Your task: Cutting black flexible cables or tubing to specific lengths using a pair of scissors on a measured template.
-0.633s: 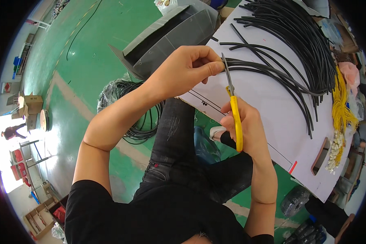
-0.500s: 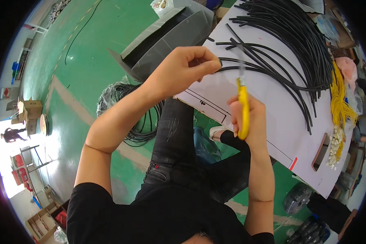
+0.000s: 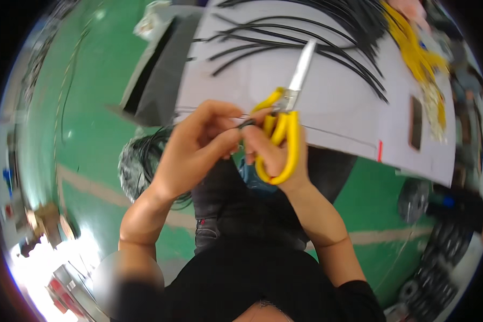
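Note:
My left hand [image 3: 196, 147] is closed, its thumb and forefinger pinching a short black piece of cable or tube [image 3: 246, 124]. My right hand [image 3: 272, 156] meets it there, its fingertips against the other end of that piece. The same right hand holds scissors [image 3: 293, 140] with yellow handles, the loops hanging around its fingers. Their metal blades lie together and point away over the table. Beyond both hands, several cut black cables [image 3: 284, 42] lie loosely across the white tabletop [image 3: 327, 102]. Motion smears the fingertips, so the exact grip on the small piece is hard to see.
A grey box [image 3: 169, 70] stands left of the table. Below it, a coil of black cable [image 3: 145, 161] in clear wrap is on the green floor [image 3: 99, 129]. Yellow wires [image 3: 413, 45] with white ends lie at the table's right, near a cutout [image 3: 415, 123].
My left hand has come down and closer to me, and the right has moved left to meet it at the black piece. The scissors now tilt away to the right. The view has shifted.

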The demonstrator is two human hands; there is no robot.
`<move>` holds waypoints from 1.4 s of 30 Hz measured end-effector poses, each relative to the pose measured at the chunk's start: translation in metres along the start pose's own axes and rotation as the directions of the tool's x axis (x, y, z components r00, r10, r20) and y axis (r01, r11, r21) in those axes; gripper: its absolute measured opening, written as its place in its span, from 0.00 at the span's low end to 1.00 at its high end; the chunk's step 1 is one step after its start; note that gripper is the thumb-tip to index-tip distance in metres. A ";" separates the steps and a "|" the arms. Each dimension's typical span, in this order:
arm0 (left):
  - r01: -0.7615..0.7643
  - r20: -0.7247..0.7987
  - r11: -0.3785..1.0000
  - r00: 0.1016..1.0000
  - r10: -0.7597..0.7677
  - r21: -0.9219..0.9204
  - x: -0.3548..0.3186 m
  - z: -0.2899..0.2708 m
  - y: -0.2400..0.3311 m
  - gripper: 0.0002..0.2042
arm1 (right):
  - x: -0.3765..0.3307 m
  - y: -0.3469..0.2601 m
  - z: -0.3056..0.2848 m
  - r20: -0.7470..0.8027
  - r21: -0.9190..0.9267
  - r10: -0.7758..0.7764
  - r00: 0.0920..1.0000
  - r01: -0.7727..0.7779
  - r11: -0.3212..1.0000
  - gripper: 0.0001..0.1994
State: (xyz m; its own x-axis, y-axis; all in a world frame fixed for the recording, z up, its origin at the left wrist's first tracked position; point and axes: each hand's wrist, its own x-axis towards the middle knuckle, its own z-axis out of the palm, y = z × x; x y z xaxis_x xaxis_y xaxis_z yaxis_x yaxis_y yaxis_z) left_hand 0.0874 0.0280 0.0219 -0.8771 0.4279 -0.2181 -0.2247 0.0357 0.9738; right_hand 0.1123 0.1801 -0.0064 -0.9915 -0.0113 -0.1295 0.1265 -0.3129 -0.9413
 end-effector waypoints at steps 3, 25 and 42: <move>0.026 0.003 0.971 1.000 -0.027 0.240 -0.010 -0.005 -0.004 0.07 | -0.013 0.003 -0.021 -0.223 0.133 -0.236 0.946 0.269 0.954 0.05; -0.244 0.234 0.871 0.960 0.154 0.427 -0.019 0.042 -0.015 0.10 | -0.120 0.037 -0.133 -0.480 0.374 -0.252 0.840 0.456 0.807 0.19; 0.110 -0.317 0.603 0.915 0.249 0.790 -0.190 -0.125 -0.148 0.14 | -0.086 -0.050 -0.165 -0.453 0.430 -0.461 0.763 0.640 0.637 0.09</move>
State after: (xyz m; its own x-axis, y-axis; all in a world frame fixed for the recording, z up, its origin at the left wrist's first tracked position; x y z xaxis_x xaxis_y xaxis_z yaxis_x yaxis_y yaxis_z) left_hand 0.2341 -0.1710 -0.0889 -0.9933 0.1136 0.0228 0.1036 0.7825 0.6140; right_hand 0.1966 0.3539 0.0003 -0.8014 0.5658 0.1942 -0.5669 -0.6147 -0.5484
